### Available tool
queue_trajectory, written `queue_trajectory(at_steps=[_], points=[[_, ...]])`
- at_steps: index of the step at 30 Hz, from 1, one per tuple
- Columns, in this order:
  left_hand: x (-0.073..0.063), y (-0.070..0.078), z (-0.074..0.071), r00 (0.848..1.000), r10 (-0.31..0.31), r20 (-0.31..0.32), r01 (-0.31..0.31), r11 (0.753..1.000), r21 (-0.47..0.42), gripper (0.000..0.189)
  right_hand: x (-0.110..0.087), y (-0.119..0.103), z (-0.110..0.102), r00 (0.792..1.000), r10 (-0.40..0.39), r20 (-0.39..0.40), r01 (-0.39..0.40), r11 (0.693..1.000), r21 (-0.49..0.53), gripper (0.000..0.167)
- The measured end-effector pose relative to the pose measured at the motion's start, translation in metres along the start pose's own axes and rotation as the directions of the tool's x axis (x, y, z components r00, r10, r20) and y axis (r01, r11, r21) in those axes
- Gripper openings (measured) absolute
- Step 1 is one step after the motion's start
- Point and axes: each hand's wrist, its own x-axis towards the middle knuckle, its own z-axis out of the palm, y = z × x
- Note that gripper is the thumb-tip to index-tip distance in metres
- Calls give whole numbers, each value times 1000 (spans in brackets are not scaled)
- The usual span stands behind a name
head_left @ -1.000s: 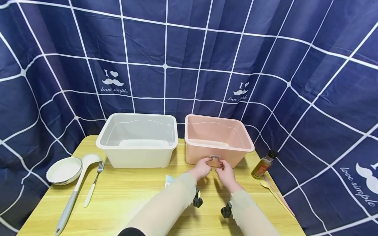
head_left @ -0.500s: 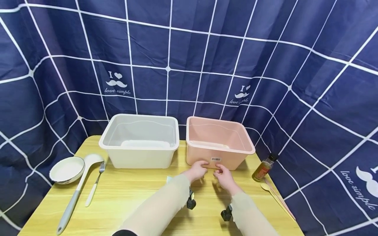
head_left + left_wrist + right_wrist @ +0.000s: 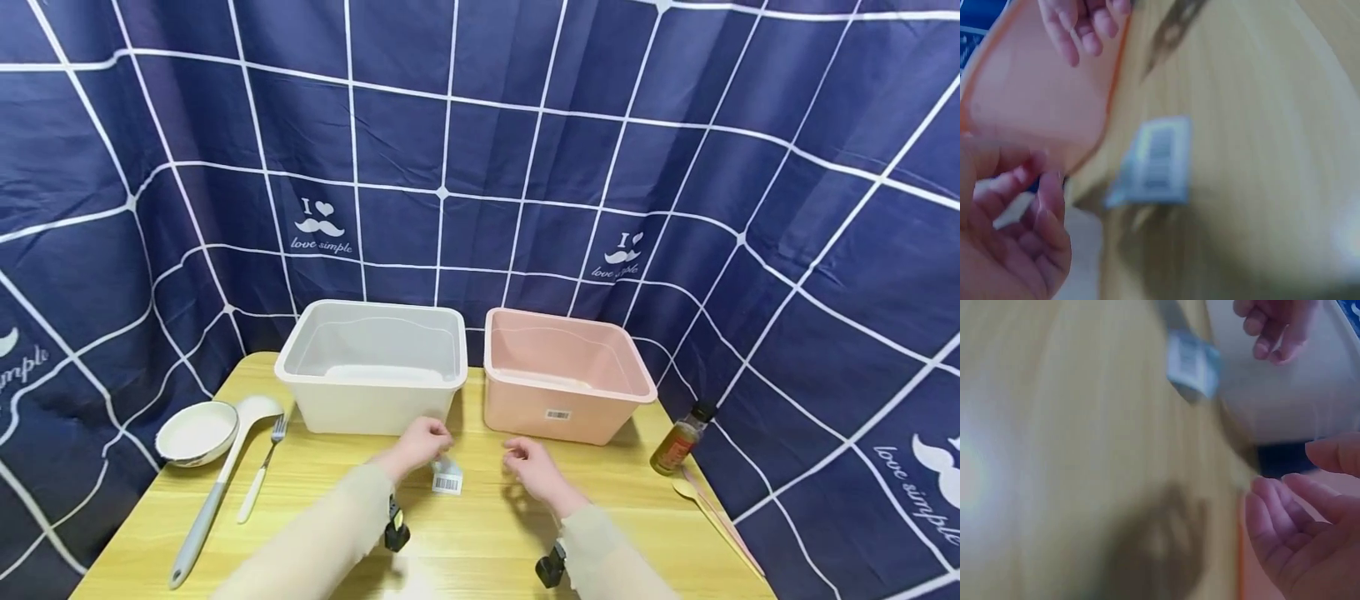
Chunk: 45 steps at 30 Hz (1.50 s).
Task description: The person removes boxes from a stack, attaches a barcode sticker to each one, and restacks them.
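Observation:
In the head view, my left hand [image 3: 422, 442] hovers by the front right corner of the white bin [image 3: 360, 408]. Its fingers are loosely bent, with nothing visible between them in the left wrist view. Just below it, on the table, is a small pale-blue and white item with a barcode [image 3: 447, 482]; its kind is unclear, and a gap separates it from the fingers [image 3: 1050, 219]. My right hand [image 3: 542, 471] hangs in front of the pink bin [image 3: 558, 412], apart from it, fingers relaxed and holding nothing. A barcode sticker [image 3: 557, 414] is on that bin's front.
At the left of the wooden table [image 3: 465, 550] are a white bowl [image 3: 197, 432], a ladle [image 3: 217, 492] with a grey handle, and a fork [image 3: 264, 471]. A bottle [image 3: 678, 442] and a long wooden spoon [image 3: 708, 512] lie towards the right edge. A blue curtain surrounds the back.
Both hands have come away from the front of the pink bin. The left hand has moved left to the barcoded item, now in fuller sight; the right has drawn back slightly. The head view has shifted.

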Motion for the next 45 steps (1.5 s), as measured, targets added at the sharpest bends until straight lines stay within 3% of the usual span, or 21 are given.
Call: queue_trajectory(at_steps=[5,8,10,16,19,23,29,34,38,43,45], points=[[-13,-22,-1,987,-133,-89,134,991,5,7,-4,9,27,991,61,118,-72,993,95,38],[-18,-31,5,972,-212,-106,210,977,-29,11,-5,12,40,985,105,136,-121,986,111,37],[-20,-34,10,965,-236,-110,228,970,-84,11,-6,14,47,983,122,137,-139,983,122,36],[-23,-37,20,963,-238,-127,211,957,-198,5,-9,11,61,987,130,91,-143,976,163,38],[-25,-34,22,960,-235,-152,196,953,-231,7,-12,3,65,991,128,-46,-121,984,131,34],[-27,-26,24,959,-205,-194,139,942,-306,9,-13,-9,71,976,114,-185,-92,988,125,18],[-34,-15,32,970,-156,-187,62,902,-427,10,-15,-18,80,988,79,-132,-54,981,186,19],[-43,-11,34,970,-188,-152,95,875,-474,14,-19,-21,82,992,52,-114,-22,969,244,22],[-46,-13,33,966,-215,-148,120,870,-477,17,-21,-18,83,993,31,-117,1,965,262,22],[-49,-15,33,968,-213,-130,133,881,-453,20,-22,-13,85,987,26,-162,13,971,237,19],[-50,-16,33,971,-207,-119,134,884,-449,20,-26,-21,84,984,28,-176,14,973,231,16]])
